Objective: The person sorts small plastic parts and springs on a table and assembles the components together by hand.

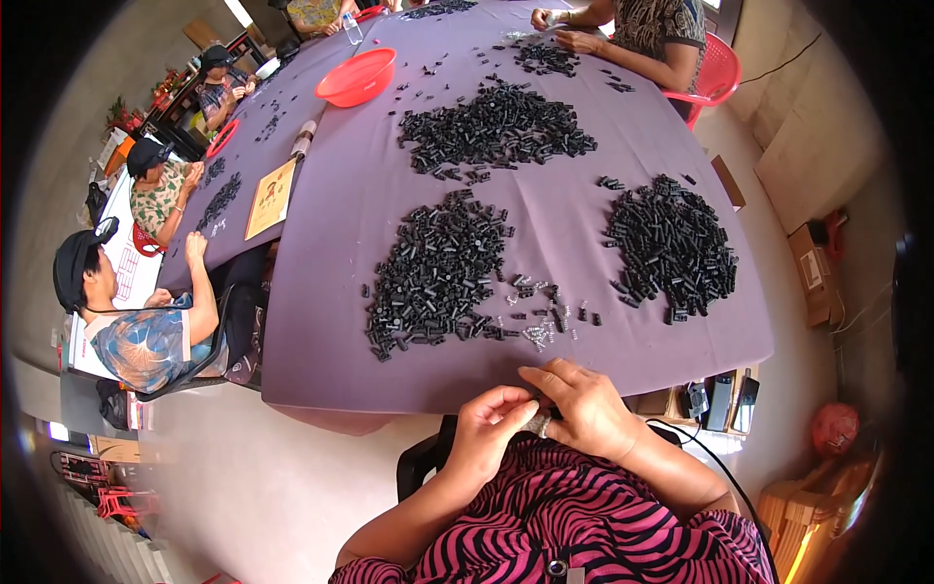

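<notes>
My left hand point(494, 431) and my right hand point(592, 414) meet just off the near edge of the purple-covered table point(428, 380). The fingers of both are pinched together at one spot. A small dark bit shows between them, too hidden to name. Something greyish is wrapped round a finger there. Just beyond my hands lie small silver springs point(537, 336), with a few loose black pieces among them. To their left spreads a heap of short black cylindrical parts point(438, 273); a second heap of black parts point(673, 248) lies to the right.
A larger pile of black parts point(496, 127) covers the table farther off, near a red basin point(358, 78). Left of it are a yellow booklet point(269, 200) and a bottle point(304, 138). Several people sit around the tables. Phones point(720, 401) stand below the right edge.
</notes>
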A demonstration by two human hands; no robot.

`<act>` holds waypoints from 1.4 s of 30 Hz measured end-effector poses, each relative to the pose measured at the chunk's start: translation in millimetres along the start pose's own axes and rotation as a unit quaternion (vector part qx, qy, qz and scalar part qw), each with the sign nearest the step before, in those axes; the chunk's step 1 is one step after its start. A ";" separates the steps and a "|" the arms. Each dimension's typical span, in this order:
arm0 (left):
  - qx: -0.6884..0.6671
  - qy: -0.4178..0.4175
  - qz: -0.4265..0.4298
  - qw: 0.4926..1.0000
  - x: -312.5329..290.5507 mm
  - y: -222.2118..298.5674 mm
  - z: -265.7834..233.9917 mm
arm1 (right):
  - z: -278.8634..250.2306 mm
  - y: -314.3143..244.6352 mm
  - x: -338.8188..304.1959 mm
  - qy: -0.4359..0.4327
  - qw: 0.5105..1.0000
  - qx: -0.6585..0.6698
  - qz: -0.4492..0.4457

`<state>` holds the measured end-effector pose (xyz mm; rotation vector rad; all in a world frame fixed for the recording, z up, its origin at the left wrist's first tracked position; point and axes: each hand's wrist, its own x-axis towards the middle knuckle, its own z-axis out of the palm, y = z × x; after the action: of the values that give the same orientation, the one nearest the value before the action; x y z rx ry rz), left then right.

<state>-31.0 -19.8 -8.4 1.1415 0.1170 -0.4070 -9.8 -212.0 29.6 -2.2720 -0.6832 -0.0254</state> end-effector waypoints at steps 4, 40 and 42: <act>0.005 -0.017 -0.020 1.000 -2.6 -0.3 -1.4 | 9.2 6.7 -5.6 0.011 1.000 -0.002 -0.019; 0.649 0.029 0.359 0.670 55.2 44.6 -4.9 | -47.2 74.0 -21.3 0.160 0.961 -0.111 0.194; 0.675 0.014 0.352 0.648 66.4 47.0 -5.1 | -50.5 79.2 -20.0 0.171 0.959 -0.112 0.195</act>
<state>48.2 -15.6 10.2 2.5323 -0.7433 0.3716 20.3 -300.8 9.2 -2.4953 -0.0464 -0.3130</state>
